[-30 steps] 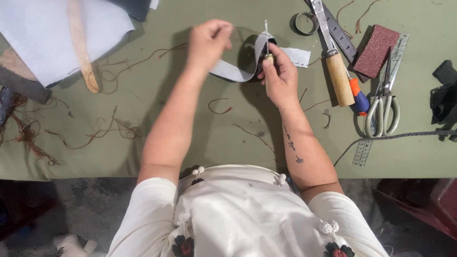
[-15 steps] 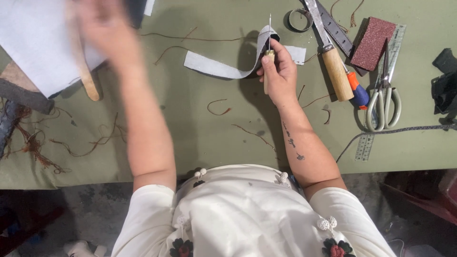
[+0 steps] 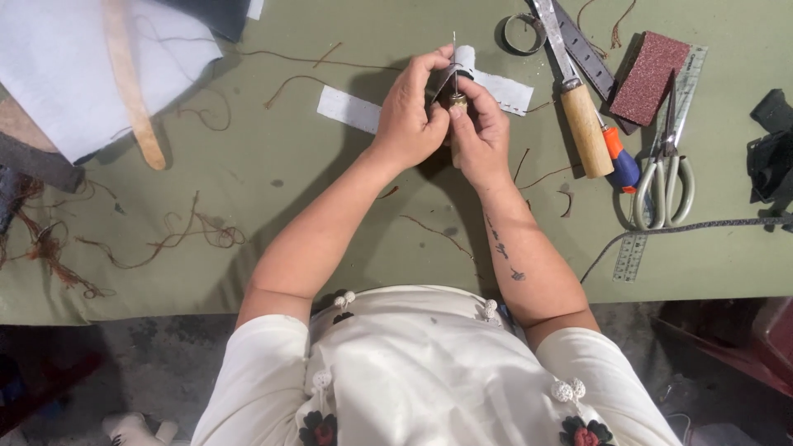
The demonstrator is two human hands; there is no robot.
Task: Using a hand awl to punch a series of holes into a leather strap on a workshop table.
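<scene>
My left hand (image 3: 410,111) and my right hand (image 3: 481,128) meet over the green table top (image 3: 273,165). Between them they pinch a folded grey strap (image 3: 351,109) whose two ends lie flat on the table. My right hand grips an awl with a wooden handle (image 3: 457,103); its thin metal needle points straight up past my fingertips. My left fingers press the strap fold against the needle.
To the right lie a wooden-handled knife (image 3: 583,124), a metal ruler (image 3: 588,58), a red-brown sanding block (image 3: 649,78), scissors (image 3: 666,177) and a metal ring (image 3: 522,35). White sheet (image 3: 58,74) and a wooden stick (image 3: 132,91) lie at left, with loose brown threads (image 3: 190,235).
My left hand swung far out to the left, pulling thread, and has come back to the strap beside my right hand. The strap's loop is now pinched shut.
</scene>
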